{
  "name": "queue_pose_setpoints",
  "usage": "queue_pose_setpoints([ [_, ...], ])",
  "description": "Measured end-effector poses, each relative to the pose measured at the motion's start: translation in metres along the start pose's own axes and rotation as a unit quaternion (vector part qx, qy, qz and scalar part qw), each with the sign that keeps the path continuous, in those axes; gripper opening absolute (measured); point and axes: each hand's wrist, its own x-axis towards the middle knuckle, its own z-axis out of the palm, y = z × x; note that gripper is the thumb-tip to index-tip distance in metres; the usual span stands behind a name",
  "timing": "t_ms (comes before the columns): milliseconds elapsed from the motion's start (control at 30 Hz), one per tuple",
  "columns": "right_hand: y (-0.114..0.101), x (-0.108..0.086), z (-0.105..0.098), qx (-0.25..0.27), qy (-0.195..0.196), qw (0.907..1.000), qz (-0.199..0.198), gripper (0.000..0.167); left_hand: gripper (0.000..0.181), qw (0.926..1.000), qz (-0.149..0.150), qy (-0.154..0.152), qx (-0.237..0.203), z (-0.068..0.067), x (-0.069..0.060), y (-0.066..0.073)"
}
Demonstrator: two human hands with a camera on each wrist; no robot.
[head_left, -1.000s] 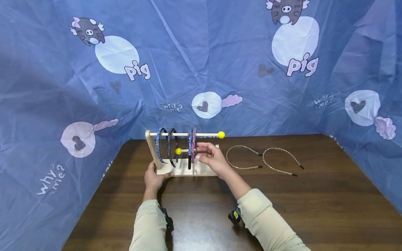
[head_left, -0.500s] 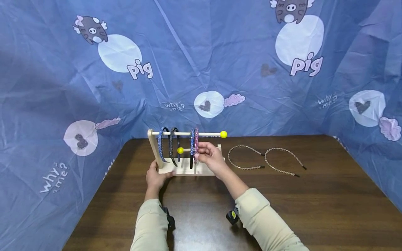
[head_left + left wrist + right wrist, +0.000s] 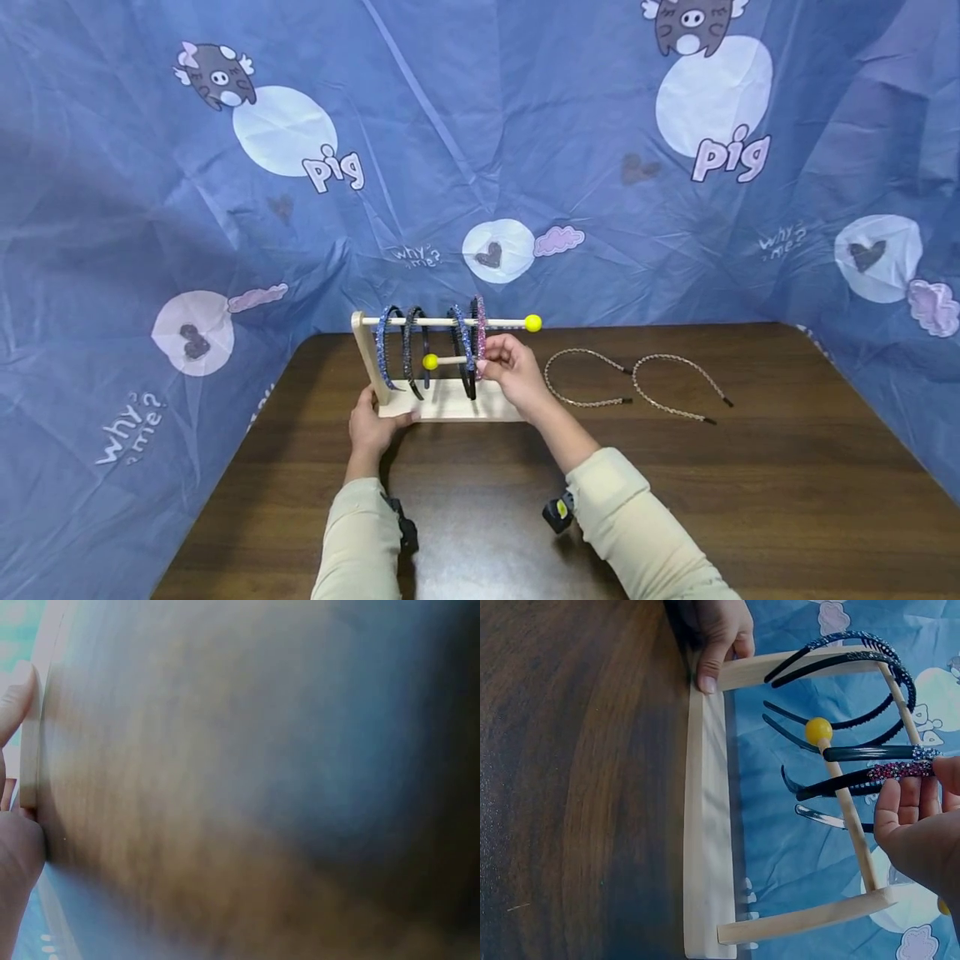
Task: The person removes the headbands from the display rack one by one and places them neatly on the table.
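Observation:
A wooden headband stand (image 3: 442,408) has an upper rod and a lower rod, each tipped with a yellow ball. My left hand (image 3: 371,427) grips the left end of its base, thumb on top. In the right wrist view, my right hand (image 3: 922,825) pinches a pink glittery headband (image 3: 891,772) between thumb and fingers. That headband is around the upper rod, beside a blue glittery headband (image 3: 462,333). Further left, another blue headband (image 3: 381,350) and a dark beaded headband (image 3: 407,354) hang from the same rod.
Two thin braided headbands (image 3: 577,404) lie on the brown table (image 3: 480,517) to the right of the stand. A blue printed cloth (image 3: 420,192) rises behind the table and along its sides.
My right hand has taken hold of the pink headband and shifted it slightly right and up. The neighbouring blue headband has turned and stands a little apart from it. My left hand stays on the base.

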Motion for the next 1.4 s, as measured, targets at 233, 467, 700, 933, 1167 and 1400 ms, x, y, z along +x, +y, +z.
queue_pose_setpoints([
  [233, -0.005, 0.000, -0.005, -0.004, 0.016, 0.9997, -0.018, 0.023, 0.087, 1.0000, 0.003, 0.003, 0.001, -0.001, 0.001, 0.002],
  [467, -0.010, -0.003, -0.016, 0.001, 0.033, 0.9992, -0.023, 0.025, 0.086, 1.0000, -0.009, 0.000, -0.004, -0.001, -0.002, 0.004],
  [700, -0.018, -0.008, -0.025, 0.053, 0.038, 0.9972, -0.036, 0.024, 0.086, 0.9999, -0.011, 0.001, -0.011, 0.000, -0.002, 0.005],
  [933, -0.026, -0.015, -0.033, 0.076, 0.049, 0.9945, -0.053, 0.027, 0.085, 0.9999, -0.006, 0.003, -0.010, -0.001, -0.003, 0.006],
  [1167, -0.029, -0.016, -0.041, 0.100, 0.062, 0.9913, -0.059, 0.028, 0.087, 0.9999, -0.003, 0.003, -0.015, -0.002, -0.002, 0.006],
  [1400, -0.033, -0.019, -0.047, 0.102, 0.064, 0.9894, -0.080, 0.028, 0.087, 0.9999, -0.005, 0.005, -0.014, 0.000, -0.003, 0.003],
])
